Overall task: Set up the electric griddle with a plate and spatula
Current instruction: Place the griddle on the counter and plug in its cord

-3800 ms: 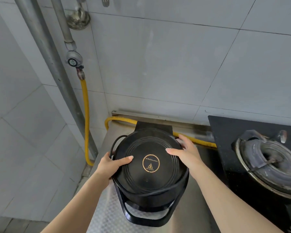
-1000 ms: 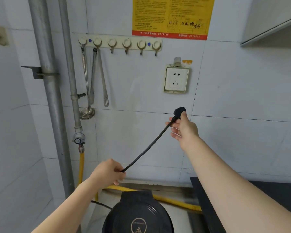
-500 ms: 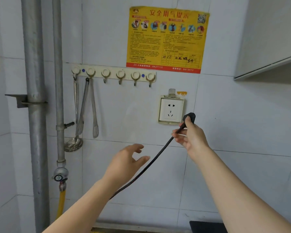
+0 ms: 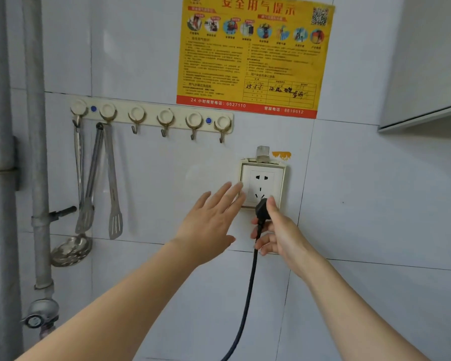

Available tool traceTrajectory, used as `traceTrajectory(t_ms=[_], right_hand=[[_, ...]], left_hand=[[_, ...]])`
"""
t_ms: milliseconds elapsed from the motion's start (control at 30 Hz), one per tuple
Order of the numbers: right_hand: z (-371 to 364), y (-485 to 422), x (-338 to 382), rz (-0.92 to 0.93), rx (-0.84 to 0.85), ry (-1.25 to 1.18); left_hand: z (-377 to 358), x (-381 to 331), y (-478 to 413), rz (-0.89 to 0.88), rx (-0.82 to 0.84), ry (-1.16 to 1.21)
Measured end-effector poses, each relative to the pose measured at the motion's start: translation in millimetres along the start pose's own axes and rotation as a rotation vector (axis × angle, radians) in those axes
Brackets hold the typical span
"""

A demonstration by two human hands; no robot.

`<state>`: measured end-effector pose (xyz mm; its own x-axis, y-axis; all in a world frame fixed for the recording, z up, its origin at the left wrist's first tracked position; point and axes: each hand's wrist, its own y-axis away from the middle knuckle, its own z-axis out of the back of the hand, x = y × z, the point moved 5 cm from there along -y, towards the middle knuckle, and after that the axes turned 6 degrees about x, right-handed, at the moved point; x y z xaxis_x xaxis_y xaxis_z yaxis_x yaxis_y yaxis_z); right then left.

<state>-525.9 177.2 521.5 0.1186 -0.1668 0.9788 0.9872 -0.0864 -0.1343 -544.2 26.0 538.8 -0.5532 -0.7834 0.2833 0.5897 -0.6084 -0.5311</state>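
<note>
My right hand (image 4: 279,230) grips the black plug (image 4: 261,210) of the griddle's power cord (image 4: 248,295), which hangs down out of view. The plug sits right at the lower slots of the white wall socket (image 4: 263,185). My left hand (image 4: 211,222) is open, fingers spread, with its fingertips at the socket's left edge. A slotted metal spatula (image 4: 115,201) hangs from the hook rail (image 4: 151,114) on the left. The griddle and any plate are out of view.
Metal tongs (image 4: 89,194) and a perforated ladle (image 4: 71,248) hang beside the spatula. Grey pipes (image 4: 37,152) with a gas valve (image 4: 41,312) run down the left. A yellow safety poster (image 4: 253,53) is above the socket, and a cabinet (image 4: 427,61) at upper right.
The view has closed in on the wall. My right hand brought the plug up to the socket's lower slots. My left hand, off the cord, reached to the socket's left edge.
</note>
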Motion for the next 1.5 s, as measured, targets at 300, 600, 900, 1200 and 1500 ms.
traceTrajectory(t_ms=[300,600,900,1200,1500], right_hand=[[0.9,-19.4,2.0,0.094,-0.049,-0.066],[8.0,-19.5,10.2,0.179,-0.164,-0.074],[10.6,-16.8,16.9,0.202,-0.191,-0.01],[15.6,-14.1,22.4,0.199,-0.34,0.08],[26.6,-7.6,39.5,0.276,-0.547,0.224]], left_hand=[[-23.8,-2.7,-12.5,0.011,0.047,-0.129],[-23.1,-6.7,-13.4,0.037,0.074,-0.094],[-23.6,-9.9,-13.8,0.049,0.089,-0.099],[-22.9,-9.9,-14.5,0.052,0.11,-0.082],[-21.7,-10.8,-14.7,0.053,0.116,-0.077]])
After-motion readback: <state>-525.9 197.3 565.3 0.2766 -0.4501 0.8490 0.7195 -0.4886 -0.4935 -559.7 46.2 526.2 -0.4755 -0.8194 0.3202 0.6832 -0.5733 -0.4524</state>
